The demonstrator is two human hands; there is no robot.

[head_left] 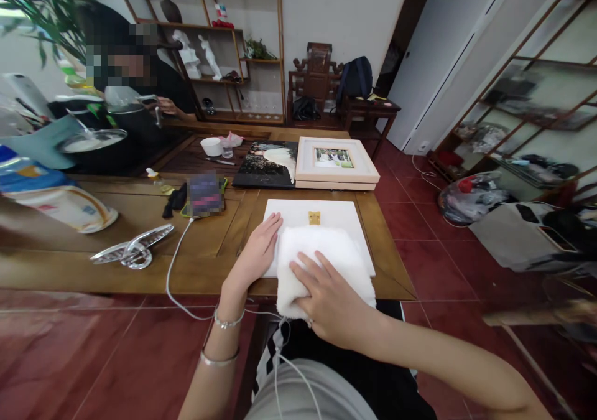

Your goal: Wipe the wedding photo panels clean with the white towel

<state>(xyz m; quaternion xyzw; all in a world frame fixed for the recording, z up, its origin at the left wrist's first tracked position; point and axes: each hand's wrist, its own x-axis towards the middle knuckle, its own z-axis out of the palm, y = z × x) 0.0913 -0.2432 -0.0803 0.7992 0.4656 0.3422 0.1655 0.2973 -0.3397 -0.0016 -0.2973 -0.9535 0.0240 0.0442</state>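
A white flat panel (326, 213) with a small gold clasp (314, 218) at its far edge lies on the wooden table (140, 264) in front of me. A thick white folded cloth (321, 252) covers its near half and hangs over the table edge. My right hand (326, 298) lies flat on the cloth, fingers spread and pressing down. My left hand (259, 249) rests open on the panel's left edge, touching the cloth's side.
Farther back lie a framed photo (333, 158) and a dark photo print (270, 163). A phone (205, 195) with a white cable, a metal utensil (133, 251), a bowl (211, 146) and packaging sit to the left. Another person sits at the far left. Bags (471, 196) clutter the floor on the right.
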